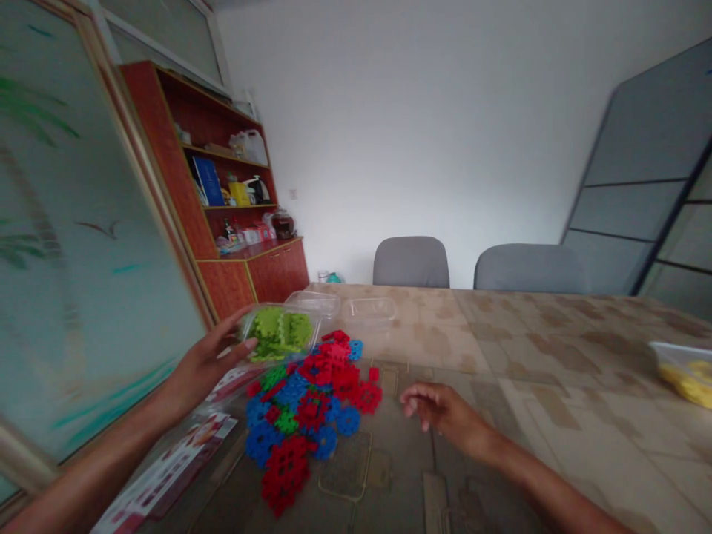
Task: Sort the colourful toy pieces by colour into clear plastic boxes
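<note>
My left hand (pixel 222 348) grips the left edge of a clear plastic container (pixel 316 334), thumb in front. Inside the container lie light green plastic pieces (pixel 281 332). The container is tilted toward me at the back left of a heap of interlocking building pieces. In that heap are red pieces (pixel 286 471), blue pieces (pixel 261 441) and some darker green pieces (pixel 286 421), flat and notched, some of them round. My right hand (pixel 437 406) hovers over the table to the right of the heap, its fingers loosely bent and apart, with nothing visible in them.
Two clear empty containers (pixel 370 310) stand behind the heap. A printed plastic bag (pixel 178 463) lies at the table's left edge. Another container with yellow pieces (pixel 690 378) is at the far right. Grey chairs (pixel 411 261) stand behind the patterned table (pixel 534 334).
</note>
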A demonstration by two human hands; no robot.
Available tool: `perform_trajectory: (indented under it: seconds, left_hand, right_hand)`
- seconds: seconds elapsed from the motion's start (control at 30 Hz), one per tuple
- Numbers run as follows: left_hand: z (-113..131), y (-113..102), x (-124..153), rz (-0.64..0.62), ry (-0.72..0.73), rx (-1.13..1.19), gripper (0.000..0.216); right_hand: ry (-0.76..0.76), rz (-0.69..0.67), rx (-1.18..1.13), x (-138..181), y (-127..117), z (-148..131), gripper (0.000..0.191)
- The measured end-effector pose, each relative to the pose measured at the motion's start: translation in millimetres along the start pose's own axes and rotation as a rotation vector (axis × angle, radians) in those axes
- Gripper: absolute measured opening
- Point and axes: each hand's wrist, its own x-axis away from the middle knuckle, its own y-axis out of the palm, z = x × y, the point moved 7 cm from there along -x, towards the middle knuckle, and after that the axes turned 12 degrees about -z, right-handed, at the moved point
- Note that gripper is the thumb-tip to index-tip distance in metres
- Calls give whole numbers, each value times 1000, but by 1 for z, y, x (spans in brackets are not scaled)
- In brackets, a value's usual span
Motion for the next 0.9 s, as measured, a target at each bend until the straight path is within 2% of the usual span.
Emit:
perform_trajectory:
  seconds: [0.13, 0.27, 0.4, 0.5, 0.67, 0.9]
  left_hand:
    - [-9, 10, -4, 28, 118, -247, 67]
    - [-13, 24, 2, 16, 195, -305, 61]
    - [-5, 33, 9, 1, 259, -372, 56]
    - [4, 35, 13, 31, 316, -538, 54]
    - [13, 35, 16, 41, 402, -648, 53]
    - [25, 23, 13, 100, 399, -578, 53]
  right_hand:
    - [13, 1, 0, -1, 4, 8, 28]
    - [20, 3, 10, -2, 4, 11, 23]
    - [7, 1, 46, -9, 7, 8, 18]
    - [-25, 16, 92, -17, 11, 2, 16]
    - [-62, 32, 160, -25, 15, -5, 16]
    - [-62, 14, 152, -25, 13, -3, 17]
